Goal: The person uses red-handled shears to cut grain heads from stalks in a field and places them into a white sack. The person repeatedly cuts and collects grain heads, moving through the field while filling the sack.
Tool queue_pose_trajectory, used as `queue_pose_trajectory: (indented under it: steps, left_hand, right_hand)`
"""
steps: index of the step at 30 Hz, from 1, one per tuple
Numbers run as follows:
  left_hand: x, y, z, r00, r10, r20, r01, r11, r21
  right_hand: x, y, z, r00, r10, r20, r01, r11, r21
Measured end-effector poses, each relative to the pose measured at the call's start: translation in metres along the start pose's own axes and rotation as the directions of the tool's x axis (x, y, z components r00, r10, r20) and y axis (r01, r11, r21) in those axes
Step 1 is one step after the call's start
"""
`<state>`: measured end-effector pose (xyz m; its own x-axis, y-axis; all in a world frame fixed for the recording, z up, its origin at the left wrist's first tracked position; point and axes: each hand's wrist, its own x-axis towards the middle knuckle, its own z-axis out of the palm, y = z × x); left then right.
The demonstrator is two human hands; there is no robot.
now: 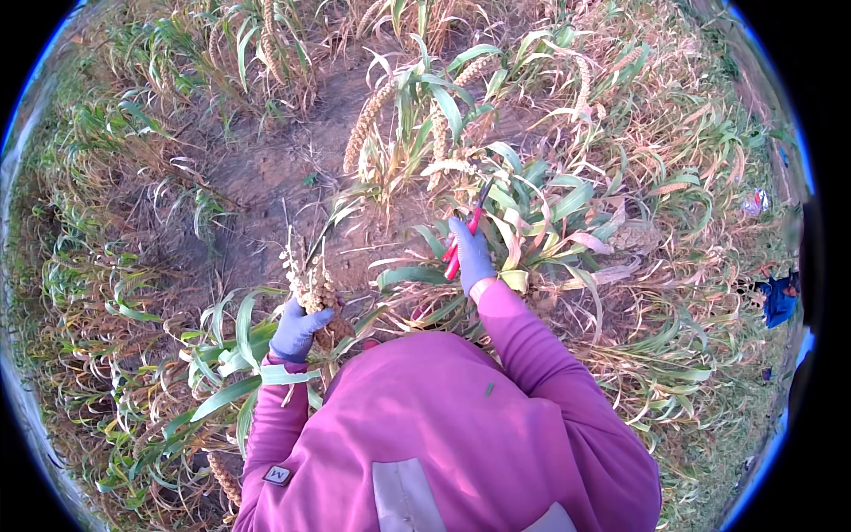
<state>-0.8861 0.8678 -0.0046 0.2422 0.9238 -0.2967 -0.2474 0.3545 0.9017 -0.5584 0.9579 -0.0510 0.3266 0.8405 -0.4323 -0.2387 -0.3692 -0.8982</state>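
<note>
My left hand (pixel 298 330), in a blue-grey glove, is closed around a bunch of cut millet heads (pixel 316 289) whose stalk ends point up and away from me. In my gloved right hand (pixel 473 253) are red-handled pruning shears (pixel 473 219), their dark blades pointing away from me among green leaves. A pale millet head (pixel 451 166) lies just beyond the blade tips. Farther off, a standing clump carries a drooping millet head (pixel 367 126). Whether the shears' blades are apart cannot be made out.
Broad millet leaves (pixel 229 352) crowd around my left forearm. Bare brown soil (pixel 266 179) stretches ahead to the left. Dry, leaning stalks (pixel 665 120) cover the right side. A person in blue (pixel 779 300) is at the far right edge, and a shiny wrapper-like object (pixel 756 202) lies above them.
</note>
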Motion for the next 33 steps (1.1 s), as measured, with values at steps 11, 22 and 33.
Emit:
queue_pose_trajectory:
  steps: [11, 22, 33]
  left_hand:
    - [0.073, 0.047, 0.079, 0.954, -0.088, 0.286, 0.046, 0.988, 0.149]
    - [0.155, 0.095, 0.141, 0.737, 0.146, 0.660, -0.676, 0.141, 0.723]
    - [0.107, 0.009, 0.118, 0.824, -0.241, 0.512, 0.122, 0.959, 0.255]
  right_hand:
    - [-0.015, -0.036, -0.023, 0.991, -0.131, -0.016, 0.132, 0.991, 0.007]
    - [-0.101, -0.052, -0.064, 0.937, 0.016, 0.349, 0.088, 0.956, -0.278]
    - [-0.072, -0.039, -0.057, 0.958, 0.054, 0.282, -0.035, 0.997, -0.070]
